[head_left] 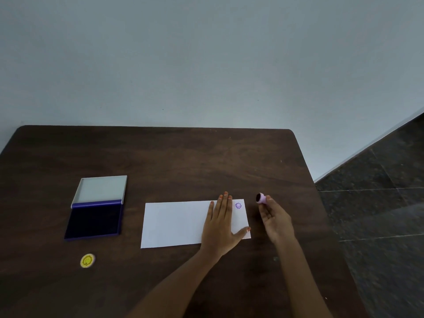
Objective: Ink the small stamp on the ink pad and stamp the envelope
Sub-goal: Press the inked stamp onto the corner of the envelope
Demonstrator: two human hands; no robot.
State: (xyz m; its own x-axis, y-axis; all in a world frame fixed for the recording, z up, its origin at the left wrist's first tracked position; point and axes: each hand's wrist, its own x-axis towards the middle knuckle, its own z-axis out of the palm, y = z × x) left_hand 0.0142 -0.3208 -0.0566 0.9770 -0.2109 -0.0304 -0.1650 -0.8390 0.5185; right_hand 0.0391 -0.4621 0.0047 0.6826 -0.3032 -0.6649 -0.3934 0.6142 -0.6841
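A white envelope (174,222) lies flat on the dark wooden table (183,157). My left hand (221,226) rests palm down on its right part, fingers spread. A purple smiley print (238,205) shows near the envelope's top right corner, just right of my fingertips. My right hand (275,220) holds the small lilac stamp (261,198) by the fingertips, raised to the right of the envelope, its dark inked face turned to the left. The ink pad (94,222) sits open at the left, its lid (101,188) folded back.
A round yellow cap or sticker disc (87,260) lies near the table's front left. The table's right edge runs close to my right hand, with dark tiled floor (378,203) beyond. A pale wall stands behind the table.
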